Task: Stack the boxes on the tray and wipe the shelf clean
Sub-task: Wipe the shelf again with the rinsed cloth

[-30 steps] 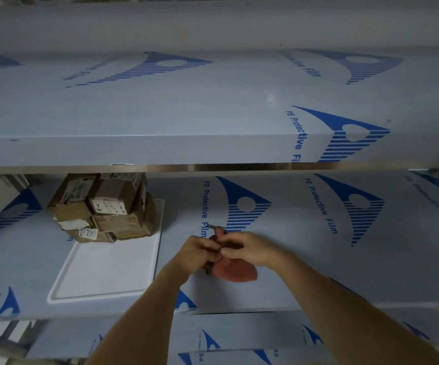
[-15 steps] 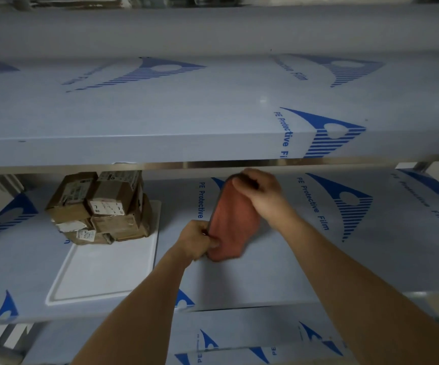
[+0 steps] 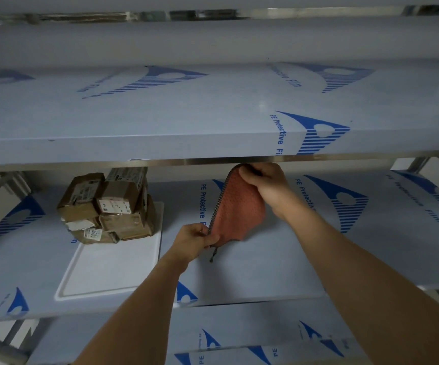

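The boxes (image 3: 107, 206) are already piled on the tray (image 3: 113, 270) near the shelf's (image 3: 279, 270) left end. The wiping looks not yet begun. The left hand (image 3: 194, 241) pinches the cloth's (image 3: 237, 206) bottom edge and the right hand (image 3: 263, 180) grips its top, holding it up above the middle of the shelf.

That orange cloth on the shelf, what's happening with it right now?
A person is holding the orange cloth stretched between both hands above the shelf. The right hand grips its top edge up near the underside of the upper shelf, while the left hand pinches its bottom corner. To the left, the cardboard boxes already sit stacked at the back of the white tray.
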